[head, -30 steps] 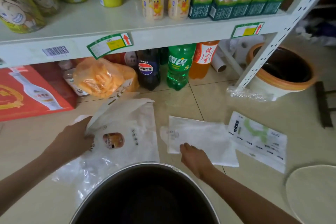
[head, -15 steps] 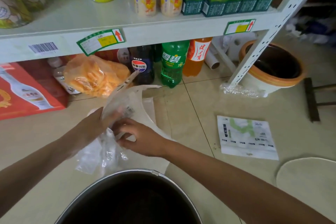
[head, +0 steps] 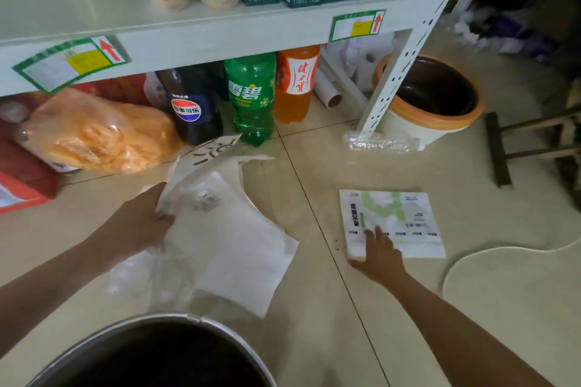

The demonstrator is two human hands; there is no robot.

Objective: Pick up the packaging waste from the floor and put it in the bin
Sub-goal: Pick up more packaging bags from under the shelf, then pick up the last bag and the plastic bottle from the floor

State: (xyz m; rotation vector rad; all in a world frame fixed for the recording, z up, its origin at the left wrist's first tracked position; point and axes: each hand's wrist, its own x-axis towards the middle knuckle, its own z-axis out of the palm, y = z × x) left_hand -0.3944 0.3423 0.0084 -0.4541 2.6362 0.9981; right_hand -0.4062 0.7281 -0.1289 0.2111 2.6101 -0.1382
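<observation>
My left hand point(head: 143, 223) grips a bundle of white bags and clear plastic wrap point(head: 226, 239), lifted off the floor and hanging above the far rim of the metal bin point(head: 163, 322). The dark mouth of the bin fills the bottom of the view. A white and green printed pouch point(head: 399, 220) lies flat on the tiles to the right. My right hand point(head: 377, 248) rests on the pouch's near left corner, fingers spread over it and thumb at its edge. Whether the pouch is lifted cannot be told.
A white shelf point(head: 220, 31) with drinks and cartons stands ahead. Under it are soda bottles point(head: 251, 97), an orange snack bag point(head: 94, 132) and a red box. An orange-rimmed pot point(head: 437, 126), a crushed clear bottle point(head: 380, 144) and a round mat point(head: 515, 298) lie to the right.
My right hand left the bundle and reached right onto the printed pouch. The second white bag is now in my left hand's bundle, which hangs lower toward the bin.
</observation>
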